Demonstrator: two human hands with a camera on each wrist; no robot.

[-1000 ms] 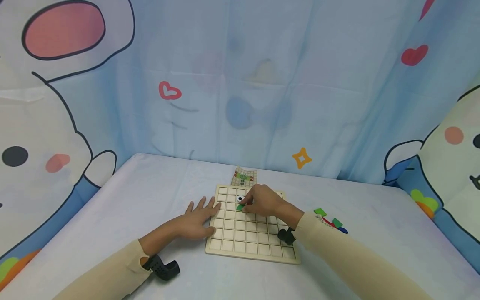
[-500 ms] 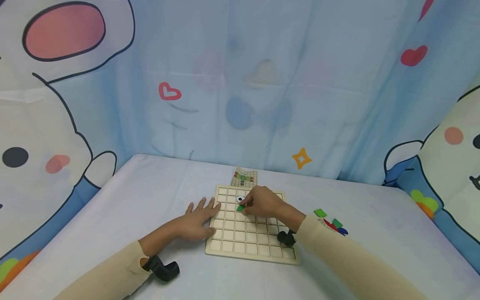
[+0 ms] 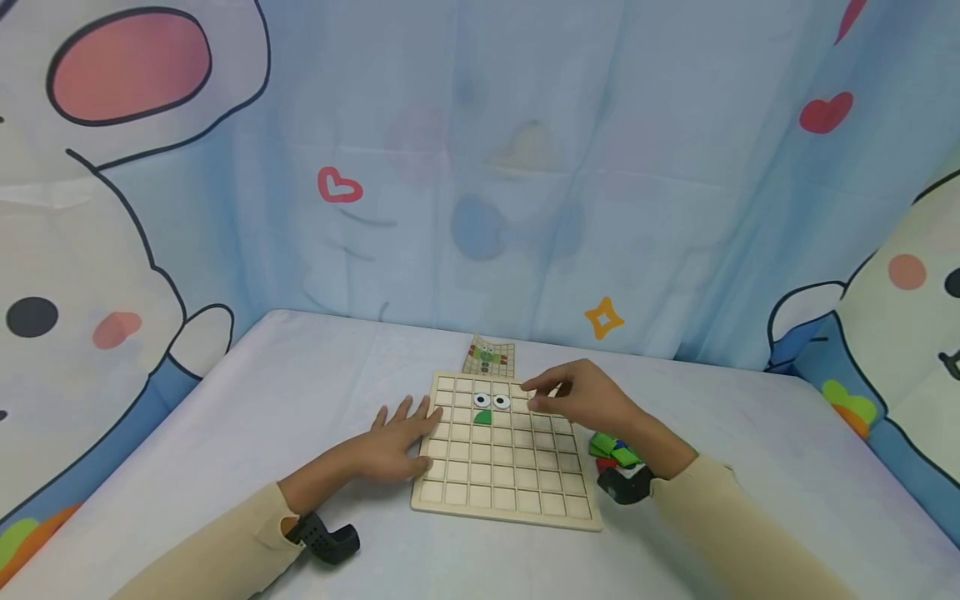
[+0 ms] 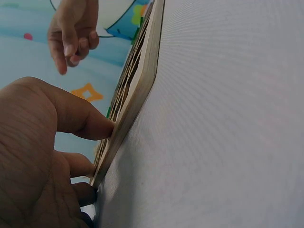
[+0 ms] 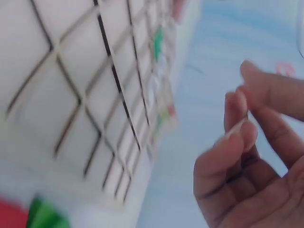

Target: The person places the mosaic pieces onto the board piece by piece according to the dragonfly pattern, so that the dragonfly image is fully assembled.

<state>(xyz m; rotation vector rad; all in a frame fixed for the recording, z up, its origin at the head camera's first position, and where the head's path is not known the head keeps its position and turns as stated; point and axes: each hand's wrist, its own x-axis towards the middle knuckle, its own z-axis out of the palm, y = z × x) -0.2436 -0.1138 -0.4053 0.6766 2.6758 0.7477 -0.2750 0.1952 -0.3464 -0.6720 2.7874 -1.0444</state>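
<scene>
A wooden grid board (image 3: 491,475) lies on the table. Two round eye pieces (image 3: 482,400) sit side by side in its upper cells, with a green rounded piece (image 3: 483,417) just below the left one. My left hand (image 3: 390,446) rests on the board's left edge with its fingers spread; in the left wrist view the thumb (image 4: 90,121) touches the wooden rim. Above the board's upper right part hovers my right hand (image 3: 588,396), thumb and index finger apart. Nothing shows between its loosely bent fingers (image 5: 228,152) in the right wrist view.
A small pattern card (image 3: 489,357) with a picture on a grid stands behind the board. Several green, red and blue pieces (image 3: 615,448) lie right of the board, partly hidden by the right wrist and its black camera (image 3: 625,485). A blue curtain (image 3: 510,167) hangs behind the table.
My right hand has let go of the green piece and moved right and up, uncovering it and the second eye piece. The left hand stays on the board's edge.
</scene>
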